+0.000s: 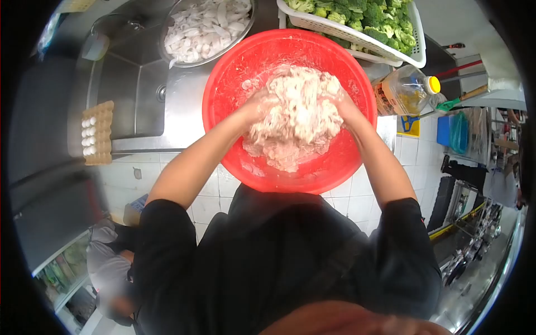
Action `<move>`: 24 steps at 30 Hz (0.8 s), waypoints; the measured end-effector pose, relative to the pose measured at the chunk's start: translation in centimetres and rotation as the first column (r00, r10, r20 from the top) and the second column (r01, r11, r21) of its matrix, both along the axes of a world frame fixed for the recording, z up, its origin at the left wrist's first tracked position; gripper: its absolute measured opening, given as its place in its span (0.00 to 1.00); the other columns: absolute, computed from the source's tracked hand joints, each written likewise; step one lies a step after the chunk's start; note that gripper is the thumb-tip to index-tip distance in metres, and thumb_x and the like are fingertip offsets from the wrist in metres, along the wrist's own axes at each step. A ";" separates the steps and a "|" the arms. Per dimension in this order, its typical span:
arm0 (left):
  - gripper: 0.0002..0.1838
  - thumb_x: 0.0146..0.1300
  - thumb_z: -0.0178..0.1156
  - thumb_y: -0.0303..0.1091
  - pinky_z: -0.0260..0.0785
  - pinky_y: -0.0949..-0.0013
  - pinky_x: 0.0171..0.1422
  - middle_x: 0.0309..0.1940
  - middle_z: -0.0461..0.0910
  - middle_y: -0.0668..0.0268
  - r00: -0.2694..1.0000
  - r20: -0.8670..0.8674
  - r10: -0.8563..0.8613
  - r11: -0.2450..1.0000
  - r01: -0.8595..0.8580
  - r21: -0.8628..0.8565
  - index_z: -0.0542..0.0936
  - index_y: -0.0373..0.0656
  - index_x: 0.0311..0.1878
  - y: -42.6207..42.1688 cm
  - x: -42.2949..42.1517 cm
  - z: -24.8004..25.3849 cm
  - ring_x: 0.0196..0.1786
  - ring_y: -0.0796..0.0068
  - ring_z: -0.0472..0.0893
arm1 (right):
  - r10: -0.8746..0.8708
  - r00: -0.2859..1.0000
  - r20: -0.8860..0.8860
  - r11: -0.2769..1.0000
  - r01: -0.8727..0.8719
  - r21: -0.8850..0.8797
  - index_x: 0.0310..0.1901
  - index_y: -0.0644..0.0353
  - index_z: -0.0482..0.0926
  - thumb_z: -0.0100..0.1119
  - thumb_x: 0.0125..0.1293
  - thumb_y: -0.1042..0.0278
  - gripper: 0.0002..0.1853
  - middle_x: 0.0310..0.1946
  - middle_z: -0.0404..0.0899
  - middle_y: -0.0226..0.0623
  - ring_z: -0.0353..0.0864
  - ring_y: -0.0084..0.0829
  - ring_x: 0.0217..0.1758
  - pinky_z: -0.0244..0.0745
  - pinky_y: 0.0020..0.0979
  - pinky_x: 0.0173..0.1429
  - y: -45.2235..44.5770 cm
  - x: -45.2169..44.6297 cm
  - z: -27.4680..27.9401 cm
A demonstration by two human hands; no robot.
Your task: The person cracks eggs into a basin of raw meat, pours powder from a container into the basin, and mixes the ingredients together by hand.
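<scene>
A large red basin (223,61) rests on the steel counter in front of me, holding a heap of pale, wet, shredded raw meat (301,111). My left hand (262,107) presses into the left side of the heap, its fingers mostly covered by the meat. On the opposite side, my right hand (339,106) is against the heap, its fingertips buried and blurred. Between the two hands the meat is piled up high, with a thinner layer spread toward the near side of the basin.
A metal bowl of white sliced pieces (206,30) and a white basket of broccoli (416,33) stand behind. At right is an oil bottle (406,89); at left, a sink (120,89) and an egg tray (103,134). Another person (109,257) is at lower left.
</scene>
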State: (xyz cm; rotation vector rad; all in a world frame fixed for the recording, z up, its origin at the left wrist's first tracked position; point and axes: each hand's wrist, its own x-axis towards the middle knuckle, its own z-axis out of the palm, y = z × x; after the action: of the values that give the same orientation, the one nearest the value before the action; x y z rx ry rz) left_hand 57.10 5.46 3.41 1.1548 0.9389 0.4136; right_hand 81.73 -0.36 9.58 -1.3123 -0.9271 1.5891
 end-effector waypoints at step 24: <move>0.29 0.67 0.56 0.47 0.72 0.62 0.64 0.61 0.76 0.57 0.998 -0.031 -0.047 0.980 0.052 0.191 0.71 0.39 0.66 10.6 5.8 -5.6 0.58 0.63 0.79 | 0.152 0.846 0.512 0.889 -0.343 0.303 0.60 0.61 0.77 0.61 0.64 0.62 0.24 0.60 0.76 0.40 0.74 0.29 0.63 0.70 0.35 0.65 9.4 4.2 -11.7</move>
State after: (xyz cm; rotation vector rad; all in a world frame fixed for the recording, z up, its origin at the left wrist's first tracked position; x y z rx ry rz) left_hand 62.91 16.09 -2.16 1.3594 0.9056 0.4572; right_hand 85.90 9.03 -2.17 -1.3539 -1.6915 1.1866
